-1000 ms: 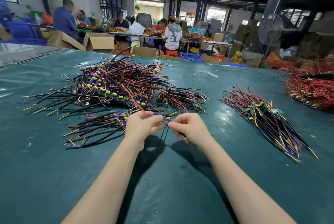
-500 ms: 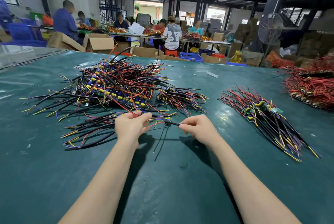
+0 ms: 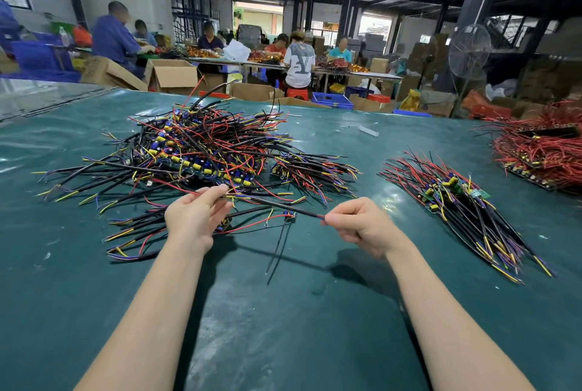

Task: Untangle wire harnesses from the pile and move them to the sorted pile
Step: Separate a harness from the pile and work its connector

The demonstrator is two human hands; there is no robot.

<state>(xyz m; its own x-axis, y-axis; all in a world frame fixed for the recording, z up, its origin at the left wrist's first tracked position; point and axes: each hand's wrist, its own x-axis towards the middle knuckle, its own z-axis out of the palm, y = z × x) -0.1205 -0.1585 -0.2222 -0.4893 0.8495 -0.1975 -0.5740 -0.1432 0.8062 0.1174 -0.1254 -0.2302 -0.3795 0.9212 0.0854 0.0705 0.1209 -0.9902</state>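
**Clerk:** Item held?

**Sorter:** One wire harness (image 3: 277,206), black-sheathed, stretched between both hands above the middle of the table (image 3: 283,327). It lies just in front of the tangled pile (image 3: 201,151). Thin black leads (image 3: 280,245) dangle from it toward the near edge.

**Clerk:** Hazards?

**Sorter:** Its left end runs among loose strands at the pile's near fringe, so a rightward pull may drag neighbours along. The dangling leads could hook them too. The right grip sits at the very tip, and a snag could slip it free.

**Clerk:** Hands?

**Sorter:** Left hand (image 3: 195,220): thumb and long fingertips pinch the sheath beside the pile. Right hand (image 3: 359,226): fingers curled, thumb and forefinger nipping the harness end. Both forearms reach in from the near edge.

**Clerk:** Surroundings?

**Sorter:** Sorted pile (image 3: 466,211) lies toward the right edge, well apart from the right hand. Red wire bundle (image 3: 541,151) sits at the far right corner.
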